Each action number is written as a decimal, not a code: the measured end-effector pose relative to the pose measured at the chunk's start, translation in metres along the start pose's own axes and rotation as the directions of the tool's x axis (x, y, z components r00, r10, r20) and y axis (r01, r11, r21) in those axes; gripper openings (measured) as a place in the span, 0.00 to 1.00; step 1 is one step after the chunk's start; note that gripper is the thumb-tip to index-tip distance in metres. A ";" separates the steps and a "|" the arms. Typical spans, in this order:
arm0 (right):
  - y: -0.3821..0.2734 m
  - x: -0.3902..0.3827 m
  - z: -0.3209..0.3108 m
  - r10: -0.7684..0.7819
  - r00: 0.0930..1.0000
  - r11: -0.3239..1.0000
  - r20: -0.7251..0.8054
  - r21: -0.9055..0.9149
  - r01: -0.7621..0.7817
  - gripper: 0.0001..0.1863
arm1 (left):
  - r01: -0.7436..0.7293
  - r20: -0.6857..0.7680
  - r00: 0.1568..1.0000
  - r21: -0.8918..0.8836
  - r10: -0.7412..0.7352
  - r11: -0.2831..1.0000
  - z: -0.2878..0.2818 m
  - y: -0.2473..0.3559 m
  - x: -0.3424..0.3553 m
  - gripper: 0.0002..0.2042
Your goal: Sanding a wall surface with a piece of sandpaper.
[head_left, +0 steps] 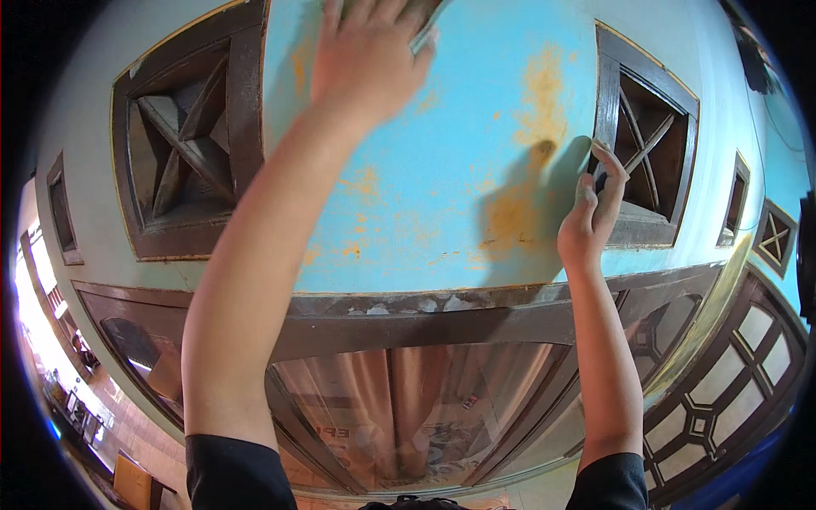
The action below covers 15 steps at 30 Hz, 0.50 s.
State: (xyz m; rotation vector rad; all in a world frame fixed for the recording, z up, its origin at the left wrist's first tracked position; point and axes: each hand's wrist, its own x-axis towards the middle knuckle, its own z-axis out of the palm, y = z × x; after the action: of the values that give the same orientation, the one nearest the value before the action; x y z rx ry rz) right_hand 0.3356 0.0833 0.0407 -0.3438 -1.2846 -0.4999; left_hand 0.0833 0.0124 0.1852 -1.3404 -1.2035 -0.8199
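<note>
My left hand [365,64] is raised against the turquoise wall [425,153], its fingertips cut off by the upper edge of the view. Its fingers press over a flat dark piece [422,19] with a pale edge, mostly hidden under the palm. Orange-brown patches [514,217] show on the wall where the paint is worn. To the right, my right hand [591,204] has bent fingers and thumb around the near edge of a dark wooden vent frame [608,72] with crossed slats. Shadows of my hand fall on the wall beside it.
A second crossed-slat vent [183,140] is set in the wall at left. Below runs a dark wooden beam [433,314] with chipped paint, above glass panes with brown curtains [395,399]. A panelled door [722,391] stands at lower right. Furniture shows at far lower left.
</note>
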 end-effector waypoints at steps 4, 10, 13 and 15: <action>-0.001 -0.002 -0.001 0.054 0.998 0.998 -0.015 -0.015 -0.055 0.22 | -0.375 -0.130 0.926 -0.215 0.354 0.902 0.034 0.024 -0.091 0.25; -0.004 0.002 0.004 -0.019 1.000 0.999 0.005 -0.041 0.020 0.22 | -0.554 0.114 0.799 -0.242 0.590 0.797 0.030 0.028 -0.160 0.36; -0.002 -0.002 -0.001 -0.015 1.000 0.998 0.013 -0.054 0.016 0.22 | -0.537 0.064 0.825 -0.218 0.561 0.815 0.030 0.006 -0.129 0.35; -0.006 -0.002 -0.001 -0.023 0.999 0.996 0.025 -0.085 0.025 0.22 | -0.466 -0.050 0.885 -0.106 0.464 0.878 0.031 -0.018 -0.090 0.30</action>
State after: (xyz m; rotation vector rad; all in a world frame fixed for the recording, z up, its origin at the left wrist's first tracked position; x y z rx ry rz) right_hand 0.3331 0.0781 0.0383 -0.4071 -1.2946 -0.5736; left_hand 0.0392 0.0231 0.0993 -1.6260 -0.7700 -0.5577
